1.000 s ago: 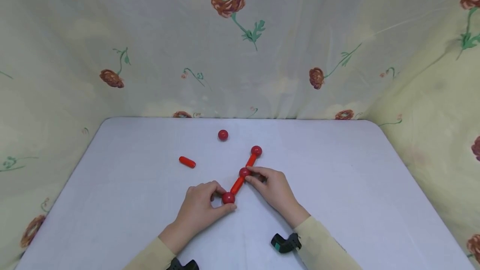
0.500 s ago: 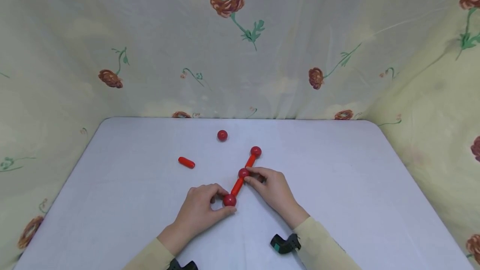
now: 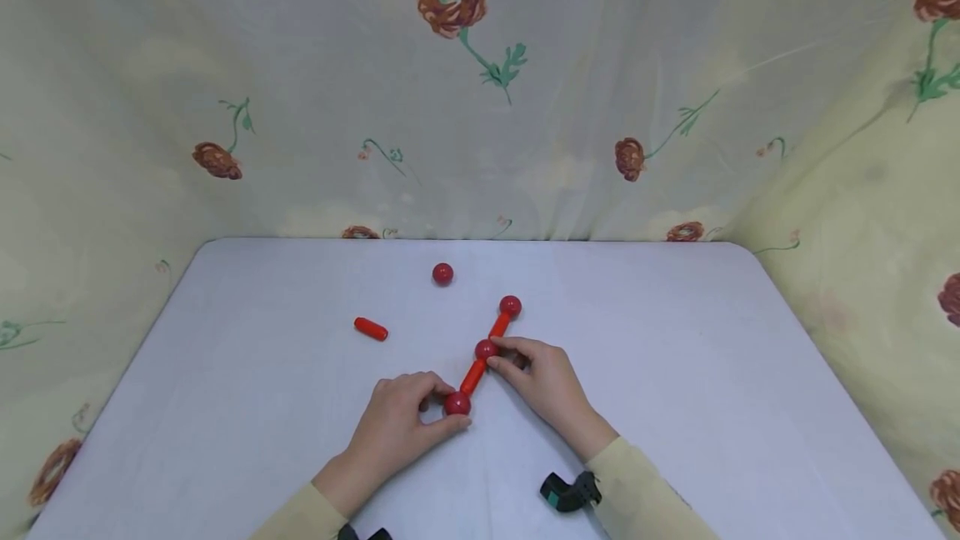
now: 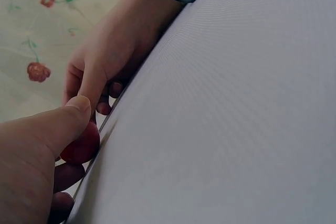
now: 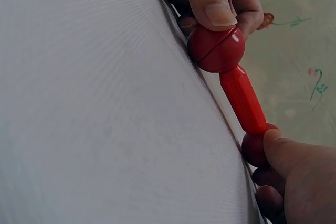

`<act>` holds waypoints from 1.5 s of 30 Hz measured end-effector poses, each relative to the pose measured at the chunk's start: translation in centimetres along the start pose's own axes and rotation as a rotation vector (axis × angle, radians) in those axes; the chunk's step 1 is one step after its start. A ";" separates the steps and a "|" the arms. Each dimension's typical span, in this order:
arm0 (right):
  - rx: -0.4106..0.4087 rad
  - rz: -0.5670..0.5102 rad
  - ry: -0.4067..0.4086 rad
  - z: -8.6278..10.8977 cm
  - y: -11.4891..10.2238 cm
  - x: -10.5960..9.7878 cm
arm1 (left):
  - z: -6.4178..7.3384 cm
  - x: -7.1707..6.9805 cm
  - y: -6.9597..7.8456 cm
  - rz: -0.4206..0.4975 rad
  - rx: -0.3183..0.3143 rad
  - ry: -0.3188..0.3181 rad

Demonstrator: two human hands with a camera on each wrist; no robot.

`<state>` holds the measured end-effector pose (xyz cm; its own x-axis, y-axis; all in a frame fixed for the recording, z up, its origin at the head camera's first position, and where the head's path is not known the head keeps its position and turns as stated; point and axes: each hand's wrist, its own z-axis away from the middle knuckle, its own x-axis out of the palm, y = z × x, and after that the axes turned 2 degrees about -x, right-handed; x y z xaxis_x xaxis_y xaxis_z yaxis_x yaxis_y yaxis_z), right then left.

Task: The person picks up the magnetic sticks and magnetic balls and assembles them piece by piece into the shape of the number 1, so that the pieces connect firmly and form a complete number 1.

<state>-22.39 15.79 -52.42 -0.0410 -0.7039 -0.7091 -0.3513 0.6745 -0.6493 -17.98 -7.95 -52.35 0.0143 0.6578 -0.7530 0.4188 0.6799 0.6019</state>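
Three dark red balls joined by two bright red rods form a slanting chain on the table in the head view. The left hand [image 3: 397, 423] pinches the near ball [image 3: 457, 403] between thumb and fingers. At the middle ball [image 3: 486, 350], the right hand [image 3: 543, 377] grips with thumb and forefinger. A near rod [image 3: 472, 377] links these two balls, and a far rod [image 3: 499, 326] runs on to the far ball [image 3: 510, 306]. In the right wrist view the near rod [image 5: 243, 100] meets both held balls. The left thumb partly covers the ball [image 4: 83, 145] in the left wrist view.
A loose red ball [image 3: 442, 274] lies toward the back of the white table [image 3: 675, 373]. Left of the chain is a loose red rod [image 3: 371, 329]. A flowered cloth [image 3: 315, 90] hangs behind the table. A black wrist device [image 3: 570, 492] sits by the right sleeve.
Both hands keep their hold on the same balls, and the chain stays nearly in place. The whole head view has shifted slightly.
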 end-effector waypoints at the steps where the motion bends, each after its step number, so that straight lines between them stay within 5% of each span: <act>1: -0.004 -0.001 0.002 0.0 0.0 0.0 | 0.0 0.0 0.0 0.001 0.004 0.004; 10: 0.002 0.010 -0.009 0.0 0.3 -0.4 | -0.3 0.1 0.2 -0.007 0.005 -0.010; 16: 0.007 0.013 0.001 -0.1 0.5 -0.5 | -1.5 -1.2 0.7 0.123 -0.195 -0.100; 20: 0.039 0.014 -0.020 0.2 0.6 -0.4 | -3.1 -3.1 0.6 0.182 -0.305 -0.092; 24: 0.037 0.010 -0.022 0.3 0.7 -0.3 | -5.1 -5.0 -0.6 0.123 -0.343 -0.051; 38: 0.021 -0.011 -0.018 0.4 0.6 0.1 | -13.0 -7.1 -5.3 -0.019 -0.350 -0.141; 45: 0.008 0.001 -0.027 0.0 0.2 0.1 | -13.9 -8.8 -6.6 -0.034 -0.406 -0.226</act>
<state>-22.42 15.88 -52.62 -0.0159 -0.6970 -0.7169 -0.3434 0.6772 -0.6507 -33.54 -13.76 -46.01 0.2229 0.5765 -0.7861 0.0336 0.8013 0.5973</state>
